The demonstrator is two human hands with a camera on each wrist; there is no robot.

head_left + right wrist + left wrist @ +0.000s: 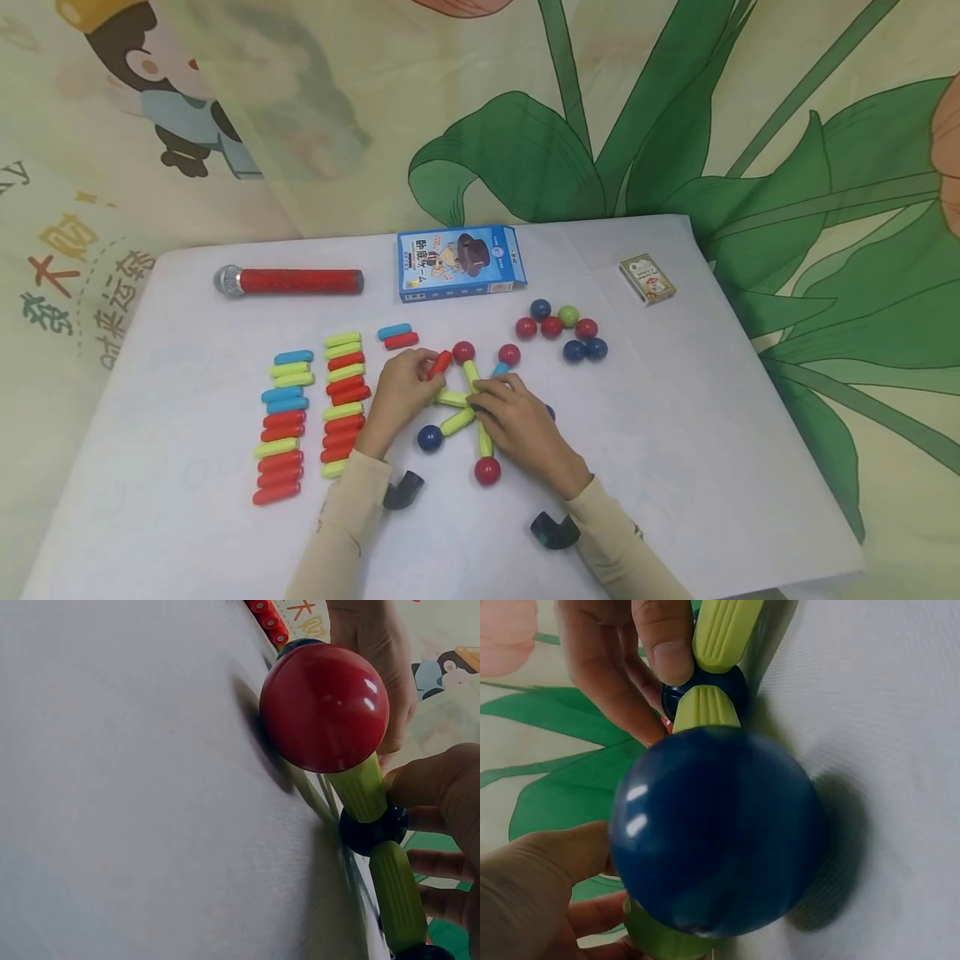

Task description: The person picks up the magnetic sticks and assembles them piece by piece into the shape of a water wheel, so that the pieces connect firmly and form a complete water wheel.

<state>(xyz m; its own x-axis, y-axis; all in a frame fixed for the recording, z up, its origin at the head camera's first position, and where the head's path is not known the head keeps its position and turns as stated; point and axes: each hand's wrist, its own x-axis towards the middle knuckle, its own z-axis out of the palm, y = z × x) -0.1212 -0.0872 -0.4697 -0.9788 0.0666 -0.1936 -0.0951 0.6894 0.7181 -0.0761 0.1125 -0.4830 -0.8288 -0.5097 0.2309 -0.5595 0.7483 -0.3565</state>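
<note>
On the table stands a star-like build of yellow-green rods joined at a dark blue centre ball, with outer balls such as a red ball and a blue ball. My left hand pinches a short red rod at the build's left side, close to a red ball. Thumb and fingers of my right hand grip the centre ball, covering most of it in the head view. In the left wrist view, a blue ball hides part of my left hand's work.
Rows of red, yellow-green and blue rods lie at left. Loose balls cluster behind the build. Farther back are a red microphone-shaped thing, a blue box and a small card box. A patterned cloth hangs behind the table.
</note>
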